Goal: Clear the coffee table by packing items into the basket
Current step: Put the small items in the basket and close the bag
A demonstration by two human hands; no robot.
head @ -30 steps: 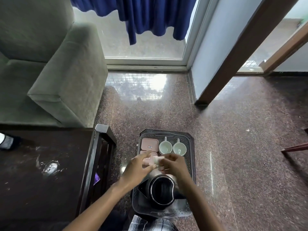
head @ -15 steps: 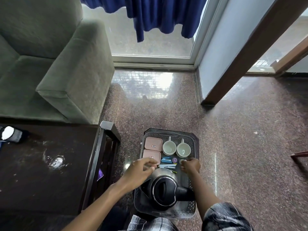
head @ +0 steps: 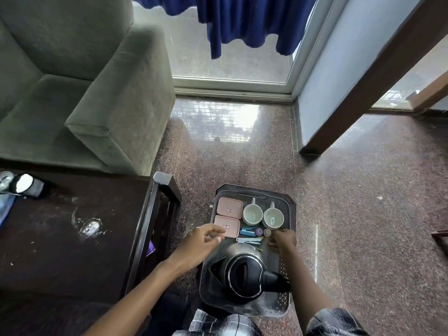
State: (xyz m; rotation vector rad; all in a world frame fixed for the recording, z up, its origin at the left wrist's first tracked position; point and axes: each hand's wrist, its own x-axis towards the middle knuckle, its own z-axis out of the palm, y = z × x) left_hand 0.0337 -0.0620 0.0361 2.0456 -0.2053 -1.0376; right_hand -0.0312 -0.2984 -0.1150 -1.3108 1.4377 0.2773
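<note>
Floor-level basket [head: 289,207] now shows clips and small caps in its middle, since both hands have split apart from the joint pinch: left hand [head: 202,243] loosely open, empty; right hand [head: 282,240] curled by caps [head: 263,232], grip unclear; table [head: 72,238] nearly cleared.

Grey-green armchair [head: 97,98] at my upper left, one armrest toward the window. Blue curtain [head: 242,20] hangs over the glass sliding door [head: 230,61], hem clear of the floor. Speckled brown polished floor [head: 363,214] reflects window light. Pale wall [head: 339,64] edged by a brown wooden door frame [head: 378,81] on my right.
</note>
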